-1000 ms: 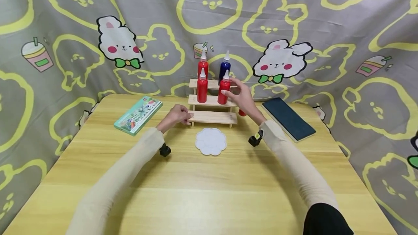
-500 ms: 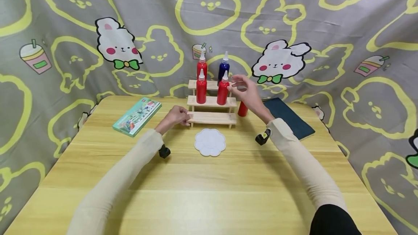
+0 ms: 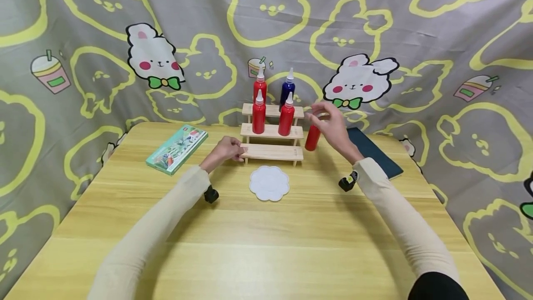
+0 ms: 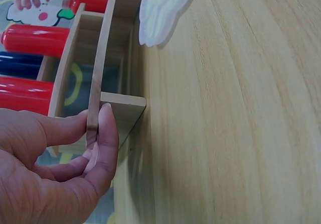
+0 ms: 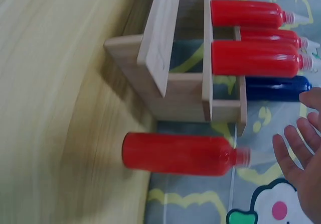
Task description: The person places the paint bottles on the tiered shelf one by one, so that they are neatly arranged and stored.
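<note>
A three-tier wooden stand (image 3: 275, 152) stands at the back of the table. My left hand (image 3: 226, 148) pinches the left end of its lowest board between thumb and fingers, plain in the left wrist view. Two red squeeze bottles with pointed white caps, one left (image 3: 258, 119) and one right (image 3: 286, 121), stand on the middle tier. Behind them, the top tier bears another red bottle (image 3: 260, 89) and a dark blue bottle (image 3: 287, 90). A further red bottle (image 5: 178, 153) stands on the table beside the stand's right end. My right hand (image 3: 333, 126), fingers loosely bent and holding nothing, is by its cap.
A white scalloped dish (image 3: 269, 183) lies in front of the stand. To the left is a flat green picture box (image 3: 176, 149); a dark rectangular pad (image 3: 374, 156) lies on the right. A patterned grey curtain (image 3: 200, 8) hangs behind the table (image 3: 258, 244).
My right hand has left the right middle-tier bottle and moved right, over to the red bottle on the table. My left hand has kept its pinch on the stand.
</note>
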Motion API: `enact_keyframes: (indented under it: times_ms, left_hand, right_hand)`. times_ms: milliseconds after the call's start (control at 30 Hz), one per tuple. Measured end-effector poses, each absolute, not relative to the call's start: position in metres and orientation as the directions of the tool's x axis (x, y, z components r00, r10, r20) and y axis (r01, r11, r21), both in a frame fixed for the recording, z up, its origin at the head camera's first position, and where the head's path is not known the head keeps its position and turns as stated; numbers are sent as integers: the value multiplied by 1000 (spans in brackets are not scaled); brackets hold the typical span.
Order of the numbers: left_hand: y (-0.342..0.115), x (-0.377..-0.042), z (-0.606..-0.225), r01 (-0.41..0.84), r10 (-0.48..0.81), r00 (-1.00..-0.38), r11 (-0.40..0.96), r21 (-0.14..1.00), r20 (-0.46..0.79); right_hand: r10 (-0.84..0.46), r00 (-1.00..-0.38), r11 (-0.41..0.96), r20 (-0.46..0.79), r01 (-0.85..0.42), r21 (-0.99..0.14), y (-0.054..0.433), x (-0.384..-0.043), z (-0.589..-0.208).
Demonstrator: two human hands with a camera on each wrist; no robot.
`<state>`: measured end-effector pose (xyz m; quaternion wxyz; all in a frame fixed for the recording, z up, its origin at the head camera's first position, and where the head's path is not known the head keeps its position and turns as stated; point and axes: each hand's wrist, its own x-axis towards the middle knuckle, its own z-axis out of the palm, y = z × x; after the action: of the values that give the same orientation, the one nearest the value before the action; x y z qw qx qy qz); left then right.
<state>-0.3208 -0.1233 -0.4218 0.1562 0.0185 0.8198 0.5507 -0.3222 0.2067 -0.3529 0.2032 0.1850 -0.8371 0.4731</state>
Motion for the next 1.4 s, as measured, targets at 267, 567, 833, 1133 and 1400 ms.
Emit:
enact_keyframes:
  times_ms: [267, 567, 833, 1133, 1400]
  left_hand:
    - [-123, -321, -421, -124, 202, -955, 389, 913, -216]
    - [-125, -322, -424, -146, 205, -949, 390, 909, -240]
    - [-125, -323, -421, -156, 211, -944, 387, 909, -252]
    - [-129, -323, -425, -172, 194, -950, 334, 927, -246]
    - [-128, -320, -428, -234, 168, -944, 264, 936, -283]
  right_hand:
    - [-53, -844, 464, 533, -494, -736, 216, -308, -349]
    - [33, -890, 427, 455, -399, -811, 230, -313, -374]
    - [46, -931, 387, 362, -318, -865, 249, -337, -413]
    - [28, -964, 428, 266, -229, -874, 243, -343, -431]
    - [66, -965, 413, 253, -204, -887, 240, -343, -439]
